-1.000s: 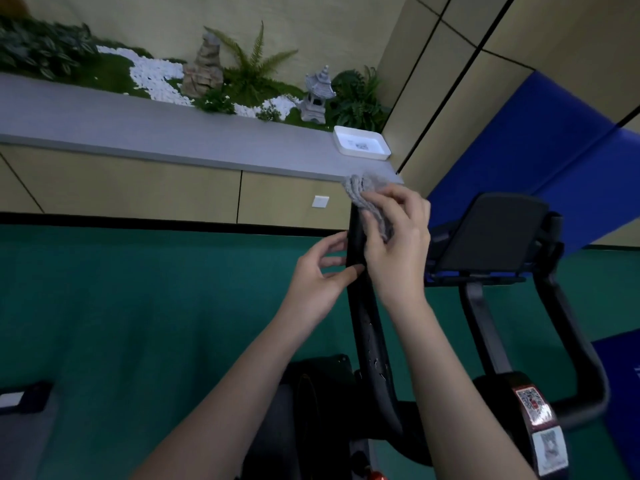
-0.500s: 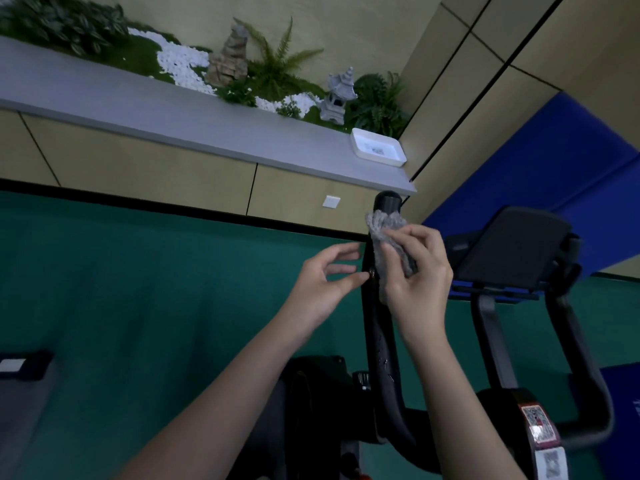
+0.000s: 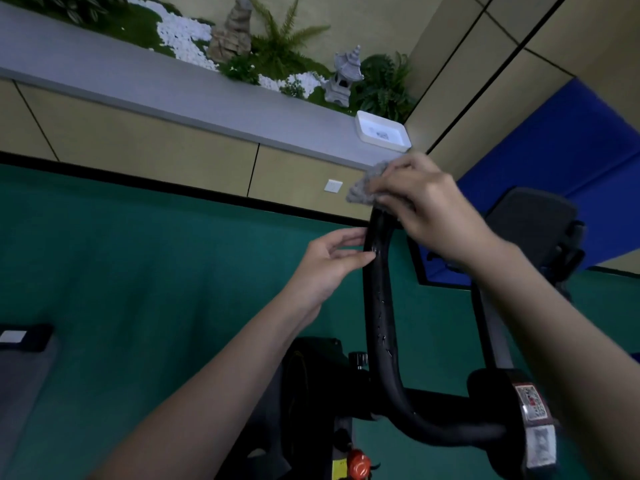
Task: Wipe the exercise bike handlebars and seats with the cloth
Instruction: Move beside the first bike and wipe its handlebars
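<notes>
Risen to the bar's tip, the right hand [image 3: 429,209] pinches the cloth [image 3: 362,190] there; the handlebar [image 3: 379,306] runs lengthwise straight below this grip, where the left hand [image 3: 325,263] touches it with loose fingers.

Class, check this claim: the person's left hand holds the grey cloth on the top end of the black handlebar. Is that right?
Not quite: it is the other hand. The head view shows the right hand holding the grey cloth on the top end of the black handlebar. The left hand only touches it lower down with its fingertips.
</notes>
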Tool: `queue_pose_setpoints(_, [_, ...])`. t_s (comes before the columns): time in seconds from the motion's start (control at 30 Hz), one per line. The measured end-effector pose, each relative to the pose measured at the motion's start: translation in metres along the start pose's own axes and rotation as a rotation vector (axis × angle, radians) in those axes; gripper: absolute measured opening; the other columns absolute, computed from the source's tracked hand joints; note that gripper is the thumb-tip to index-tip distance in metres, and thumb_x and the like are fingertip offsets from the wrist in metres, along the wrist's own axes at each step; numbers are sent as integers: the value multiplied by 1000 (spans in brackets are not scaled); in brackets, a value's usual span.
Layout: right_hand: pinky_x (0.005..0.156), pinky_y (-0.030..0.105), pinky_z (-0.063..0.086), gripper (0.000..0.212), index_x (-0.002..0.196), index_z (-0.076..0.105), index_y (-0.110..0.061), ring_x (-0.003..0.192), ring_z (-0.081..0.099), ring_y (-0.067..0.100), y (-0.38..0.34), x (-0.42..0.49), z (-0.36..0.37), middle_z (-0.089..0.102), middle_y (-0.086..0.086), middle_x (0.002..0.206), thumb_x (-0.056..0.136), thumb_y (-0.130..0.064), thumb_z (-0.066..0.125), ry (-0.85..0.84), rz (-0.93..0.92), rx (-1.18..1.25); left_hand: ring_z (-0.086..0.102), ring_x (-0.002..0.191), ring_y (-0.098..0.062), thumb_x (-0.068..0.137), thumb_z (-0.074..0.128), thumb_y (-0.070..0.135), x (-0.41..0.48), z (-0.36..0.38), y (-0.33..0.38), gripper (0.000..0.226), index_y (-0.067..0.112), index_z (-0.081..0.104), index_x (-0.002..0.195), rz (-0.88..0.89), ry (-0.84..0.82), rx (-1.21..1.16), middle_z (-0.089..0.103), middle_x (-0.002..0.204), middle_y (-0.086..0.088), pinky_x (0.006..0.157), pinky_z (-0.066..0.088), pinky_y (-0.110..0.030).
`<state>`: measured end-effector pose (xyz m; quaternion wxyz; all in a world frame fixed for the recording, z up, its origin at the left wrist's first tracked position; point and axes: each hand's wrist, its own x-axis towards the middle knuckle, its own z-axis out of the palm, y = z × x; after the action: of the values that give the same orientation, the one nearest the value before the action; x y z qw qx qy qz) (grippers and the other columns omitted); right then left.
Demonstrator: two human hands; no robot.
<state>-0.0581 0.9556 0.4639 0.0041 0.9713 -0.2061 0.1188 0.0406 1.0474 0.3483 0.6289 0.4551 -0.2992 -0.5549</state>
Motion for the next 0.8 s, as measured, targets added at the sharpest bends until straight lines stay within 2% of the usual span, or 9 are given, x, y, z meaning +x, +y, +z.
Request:
queue_pose_setpoints(0.1, [84,31,45,15,100,70,0,103,54,31,-1,10,-3,64,16,93,87,-1,62,-59,-26,-12,64,96,-2,82,70,6,0,1,-4,37,12,64,118,-29,26,-11,68,109,3,81,47,-12])
queue_pose_setpoints(0.23, [82,33,48,14,98,71,-3,100,56,29,-1,5,1,66,10,93,87,-2,63,-202,-154,14,64,79,8,81,69,2,2,4,-7,36,7,64,116,-44,52,-41,68,104,1,70,46,-4])
queue_pose_setpoints(0.37, [83,31,46,12,96,69,3,98,55,32,4,2,8,67,13,87,88,0,62,13,-80,8,65,88,5,81,71,5,3,2,-9,37,10,65,117,-50,37,-41,70,106,4,74,47,-5])
queue_pose_setpoints(0.47, [83,29,45,11,93,70,3,96,55,31,-7,-18,25,68,11,85,87,2,60,99,-52,40,65,88,3,80,70,1,4,2,-7,38,7,63,117,-54,49,-48,69,104,3,77,48,-6])
queue_pose_setpoints(0.53, [84,30,47,12,95,70,2,98,56,29,-14,-28,33,67,1,90,87,3,61,226,25,110,64,87,3,80,69,-3,5,2,-7,37,6,62,116,-44,43,-38,68,102,3,77,47,-7])
queue_pose_setpoints(0.67, [85,22,47,17,101,70,-2,98,58,29,-28,-27,43,48,-29,98,88,2,60,691,313,179,64,93,-8,78,67,-9,4,2,-6,38,8,64,112,-13,33,-12,68,106,-4,83,49,-12])
queue_pose_setpoints(0.73, [84,19,46,19,104,70,-3,96,60,32,-41,-29,51,46,-31,97,88,2,59,777,435,210,63,90,-6,78,66,-11,5,3,-5,38,10,64,110,-6,29,-3,68,102,-1,78,49,-10])
queue_pose_setpoints(0.8, [81,22,48,21,106,70,-4,93,61,33,-51,-36,61,46,-32,98,88,3,60,769,460,227,63,82,3,78,66,-11,6,4,-5,36,16,63,102,-5,28,-12,67,95,7,72,47,-8])
